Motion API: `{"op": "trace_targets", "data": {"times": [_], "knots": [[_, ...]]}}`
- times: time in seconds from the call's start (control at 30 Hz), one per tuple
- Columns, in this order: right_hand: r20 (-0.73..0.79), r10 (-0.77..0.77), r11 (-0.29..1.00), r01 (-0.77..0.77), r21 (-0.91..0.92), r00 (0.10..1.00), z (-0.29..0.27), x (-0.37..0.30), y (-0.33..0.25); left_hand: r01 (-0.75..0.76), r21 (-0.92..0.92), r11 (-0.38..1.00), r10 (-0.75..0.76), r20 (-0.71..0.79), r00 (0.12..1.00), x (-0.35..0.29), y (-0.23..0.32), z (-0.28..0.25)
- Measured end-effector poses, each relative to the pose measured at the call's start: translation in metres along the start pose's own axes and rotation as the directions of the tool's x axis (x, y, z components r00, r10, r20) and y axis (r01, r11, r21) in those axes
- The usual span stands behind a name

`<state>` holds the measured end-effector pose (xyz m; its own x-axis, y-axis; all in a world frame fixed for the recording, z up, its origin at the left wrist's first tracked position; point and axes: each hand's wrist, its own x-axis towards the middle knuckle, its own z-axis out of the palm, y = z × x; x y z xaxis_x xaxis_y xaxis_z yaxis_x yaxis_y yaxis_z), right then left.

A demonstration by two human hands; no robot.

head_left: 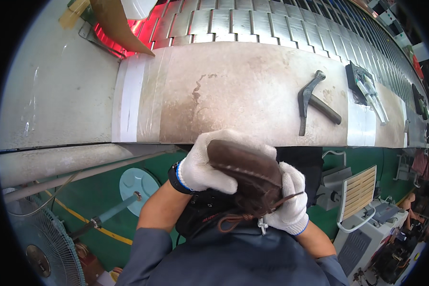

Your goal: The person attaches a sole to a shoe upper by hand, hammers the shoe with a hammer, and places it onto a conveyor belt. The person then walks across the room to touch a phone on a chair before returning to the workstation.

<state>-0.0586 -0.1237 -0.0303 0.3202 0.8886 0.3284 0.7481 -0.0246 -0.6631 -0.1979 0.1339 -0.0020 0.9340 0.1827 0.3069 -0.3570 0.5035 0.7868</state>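
Note:
A dark brown leather shoe (245, 164) with pale stitching round its toe is held up in front of my body, close to the bench's near edge. Its brown laces (234, 220) hang loose on the left. My left hand (207, 164), in a white knit glove, wraps the toe end, thumb across the near side. On the other side my right hand (293, 202), gloved the same way, grips the shoe by its lace area and side. The shoe's sole and heel are mostly hidden. A shoemaker's hammer (314, 102) lies on the bench to the right.
Behind the stained bench cover (238, 90) runs a metal slat conveyor (214, 21), lit red at the left. A black tray with white pens (367, 90) sits at the right. A standing fan (43, 252) is low left; a slatted wooden seat (360, 193) is at right.

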Motion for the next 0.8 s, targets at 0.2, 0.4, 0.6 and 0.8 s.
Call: {"op": "trace_targets", "data": {"times": [0.2, 0.4, 0.6, 0.8], "knots": [[0.210, 0.040, 0.999, -0.038, -0.016, 0.977, -0.048, -0.002, 0.010, 0.260, 0.064, 0.964, -0.197, -0.488, 0.851, -0.021, -0.026, 0.054], [0.300, 0.267, 0.960, -0.228, -0.161, 0.916, -0.059, -0.029, 0.001, 0.473, 0.005, 0.881, -0.400, -0.528, 0.750, -0.027, -0.092, 0.045], [0.424, 0.274, 0.956, -0.198, -0.216, 0.863, -0.092, 0.025, 0.029, 0.262, -0.099, 0.960, -0.275, -0.503, 0.819, 0.002, -0.103, 0.052], [0.683, 0.226, 0.950, -0.313, 0.003, 0.694, -0.145, 0.057, 0.039, 0.448, -0.051, 0.892, -0.391, -0.581, 0.714, -0.004, -0.064, 0.095]]}}
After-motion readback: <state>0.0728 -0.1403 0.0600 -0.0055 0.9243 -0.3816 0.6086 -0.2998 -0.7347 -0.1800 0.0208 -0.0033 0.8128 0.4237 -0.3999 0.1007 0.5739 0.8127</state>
